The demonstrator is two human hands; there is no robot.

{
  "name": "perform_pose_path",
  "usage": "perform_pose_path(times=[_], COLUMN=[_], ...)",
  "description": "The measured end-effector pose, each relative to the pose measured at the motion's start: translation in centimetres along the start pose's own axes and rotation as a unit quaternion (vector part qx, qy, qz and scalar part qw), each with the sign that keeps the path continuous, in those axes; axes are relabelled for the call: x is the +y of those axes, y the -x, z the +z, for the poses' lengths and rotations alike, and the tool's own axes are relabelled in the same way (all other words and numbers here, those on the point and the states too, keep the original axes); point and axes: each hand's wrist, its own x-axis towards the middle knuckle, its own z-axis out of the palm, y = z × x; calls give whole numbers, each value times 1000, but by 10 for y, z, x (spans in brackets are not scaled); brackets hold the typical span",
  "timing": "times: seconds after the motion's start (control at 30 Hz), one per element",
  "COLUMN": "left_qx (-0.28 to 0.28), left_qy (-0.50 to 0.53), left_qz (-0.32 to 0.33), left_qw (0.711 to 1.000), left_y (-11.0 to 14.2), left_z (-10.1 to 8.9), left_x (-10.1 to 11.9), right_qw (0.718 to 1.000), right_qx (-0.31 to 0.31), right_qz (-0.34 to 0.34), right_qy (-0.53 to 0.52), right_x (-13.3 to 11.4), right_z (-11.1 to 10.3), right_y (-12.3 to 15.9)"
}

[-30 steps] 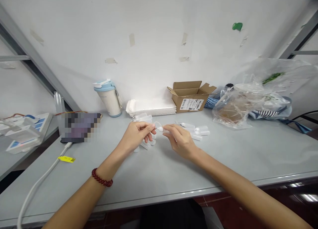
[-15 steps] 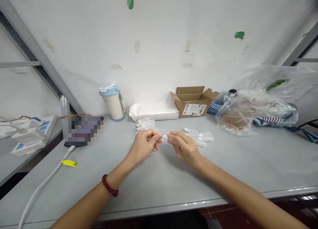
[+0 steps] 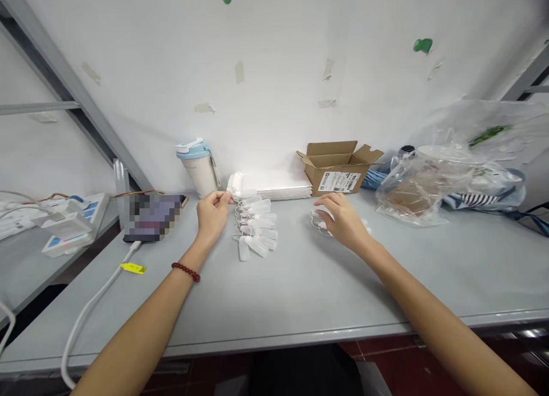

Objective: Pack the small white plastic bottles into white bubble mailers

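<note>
My left hand [image 3: 213, 214] is at the top of a column of small translucent plastic pieces [image 3: 259, 220] with thin white loops. Its thumb and forefinger pinch the loop of one piece at the column's upper end. The pieces lie overlapped, loops to the left and bodies to the right. My right hand [image 3: 342, 220] hovers with thumb and fingers apart over a smaller group of the same looped pieces [image 3: 319, 224], which it partly hides. I see nothing held in it.
Behind the column lies a stack of flat white packs [image 3: 283, 190]. An opened cardboard box [image 3: 337, 175] stands beside it. A lidded cup [image 3: 199, 170], a charging phone [image 3: 154, 218] and its cable [image 3: 96, 296] are on the left. Clear plastic bags [image 3: 424, 184] lie at right.
My hands were together at the middle with a small white-capped piece. They have parted: the left moved left to the column, the right moved right and opened over the loose pieces.
</note>
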Motion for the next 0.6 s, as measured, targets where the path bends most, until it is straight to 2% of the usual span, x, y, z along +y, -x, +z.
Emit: perform_pose_path(times=[0.13, 0.27, 0.43, 0.6], left_qx=[-10, -51, -60, -27], left_qy=[20, -38, -90, -126], left_qz=[-52, -30, -29, 23], left_qw=[998, 997, 994, 991], left_y=[-3, -5, -7, -4], left_z=[8, 12, 8, 1], left_x=[-17, -28, -29, -9], right_qw=[989, 968, 945, 933], right_qx=[-115, -195, -252, -273], right_qz=[89, 146, 199, 230], right_qy=[33, 59, 67, 52], right_x=[9, 7, 5, 9], right_z=[-2, -7, -14, -17], right_y=[-1, -3, -6, -6])
